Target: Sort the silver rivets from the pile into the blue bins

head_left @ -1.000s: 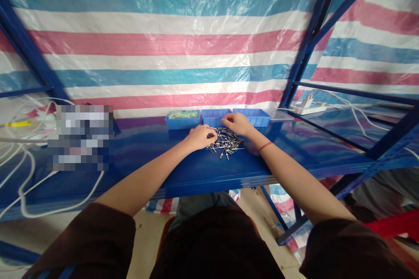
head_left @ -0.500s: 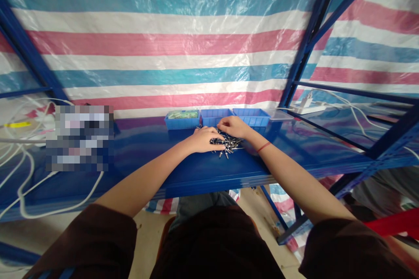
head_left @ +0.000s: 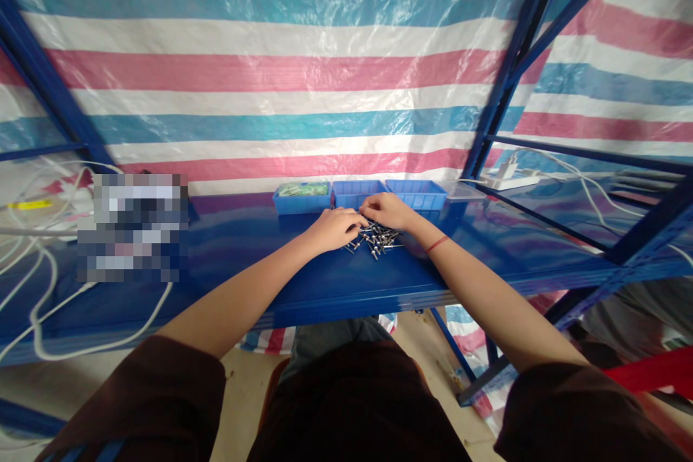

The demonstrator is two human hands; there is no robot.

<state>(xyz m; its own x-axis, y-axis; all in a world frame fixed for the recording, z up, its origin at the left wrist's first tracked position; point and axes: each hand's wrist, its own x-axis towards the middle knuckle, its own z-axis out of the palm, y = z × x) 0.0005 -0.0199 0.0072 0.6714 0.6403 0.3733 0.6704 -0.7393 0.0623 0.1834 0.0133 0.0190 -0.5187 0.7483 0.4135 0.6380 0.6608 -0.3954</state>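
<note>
A loose pile of small, thin metal fasteners (head_left: 379,240), which look like rivets, lies on the blue tabletop. My left hand (head_left: 336,229) rests at the pile's left side, its fingers and thumb drawn together. Just behind the pile, my right hand (head_left: 387,211) is curled with its fingertips pinched downward, close to the left fingertips. What either hand pinches is too small or hidden to make out. Behind my hands stand a blue bin (head_left: 359,183) and, to its right, another blue bin (head_left: 416,196).
A third blue bin (head_left: 303,190) on the left holds green-and-clear plastic packets. White cables (head_left: 46,310) and a pixelated patch occupy the left side. At the right, a clear lid (head_left: 464,191) lies near a power strip (head_left: 512,179) and blue frame posts.
My left thumb and fingers have closed together and drawn back slightly, uncovering more of the pile. My right hand stays almost where it was.
</note>
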